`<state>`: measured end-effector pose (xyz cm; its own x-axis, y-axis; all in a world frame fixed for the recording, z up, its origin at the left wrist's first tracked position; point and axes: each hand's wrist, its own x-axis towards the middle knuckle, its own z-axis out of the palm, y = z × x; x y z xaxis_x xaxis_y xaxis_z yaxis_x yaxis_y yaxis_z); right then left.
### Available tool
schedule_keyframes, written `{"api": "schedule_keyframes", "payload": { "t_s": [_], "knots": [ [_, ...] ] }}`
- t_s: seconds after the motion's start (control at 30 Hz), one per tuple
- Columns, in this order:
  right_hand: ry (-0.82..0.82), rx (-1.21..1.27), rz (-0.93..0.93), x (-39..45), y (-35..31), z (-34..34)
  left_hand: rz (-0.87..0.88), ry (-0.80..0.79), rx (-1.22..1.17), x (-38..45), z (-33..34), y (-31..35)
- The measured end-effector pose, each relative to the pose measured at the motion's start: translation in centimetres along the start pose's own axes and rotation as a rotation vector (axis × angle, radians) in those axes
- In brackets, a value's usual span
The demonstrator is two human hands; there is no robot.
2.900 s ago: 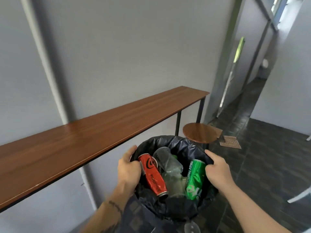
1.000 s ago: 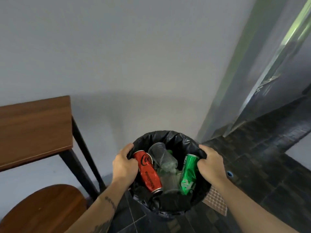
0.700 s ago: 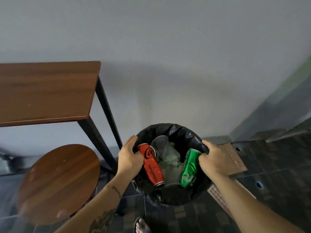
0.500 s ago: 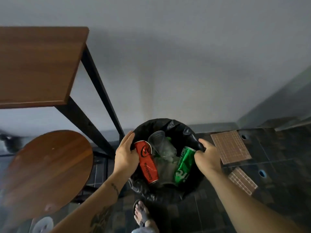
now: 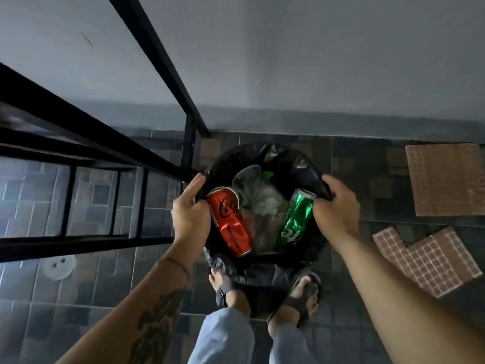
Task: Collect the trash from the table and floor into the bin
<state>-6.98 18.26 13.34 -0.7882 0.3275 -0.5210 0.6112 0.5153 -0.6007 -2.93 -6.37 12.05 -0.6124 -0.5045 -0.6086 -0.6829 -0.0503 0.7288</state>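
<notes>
In the head view, looking straight down, the left hand (image 5: 190, 215) held the left edge of the bin (image 5: 301, 164), with its fingers laid along the black bag rim and its thumb tucked over the inside. The right hand (image 5: 337, 210) held the right edge, and its fingers were curled tight around a fold of the bag. So both hands were gripping the bin, one on each side. Between the hands sat the trash that was already inside. A red can (image 5: 231, 222) leaned just beside the left hand, a green can (image 5: 295, 218) leaned just beside the right hand, and a clear plastic cup (image 5: 253, 185) lay between the two cans, farther from the person. The bin was low, just in front of the person's two feet in sandals (image 5: 301, 295). Beyond the left hand stood the black table legs (image 5: 187, 145). A small white round thing (image 5: 58, 266) lay on the dark tiled floor (image 5: 367, 166) well off to the left of the left hand; I could not tell what it was. Loose brown tile sheets (image 5: 443, 179) lay off to the right of the right hand. The step looked like setting the bin down by the wall. To do it well, both hands should keep it level so the cans stay in, lower it slowly, keep it clear of the toes, and let go only when it stands flat.
</notes>
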Motion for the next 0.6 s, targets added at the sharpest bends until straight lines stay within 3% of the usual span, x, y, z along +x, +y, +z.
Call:
{"api": "schedule_keyframes", "payload": {
  "t_s": [0.17,0.33,0.5,0.6],
  "knots": [
    [-0.079,-0.022,-0.056,7.0,3.5,6.7,-0.051,0.110,-0.174,6.7,2.7,-7.0],
    [-0.191,-0.075,-0.068,11.1,4.3,10.9,-0.056,0.145,-0.185,10.1,4.2,-9.9],
    [-0.297,-0.109,0.003,12.4,3.3,11.6,-0.046,0.021,0.034,12.1,3.9,-9.9],
    [-0.340,-0.199,0.018,11.9,2.7,10.5,0.015,-0.002,0.325,11.2,2.6,-9.0]
  ]
}}
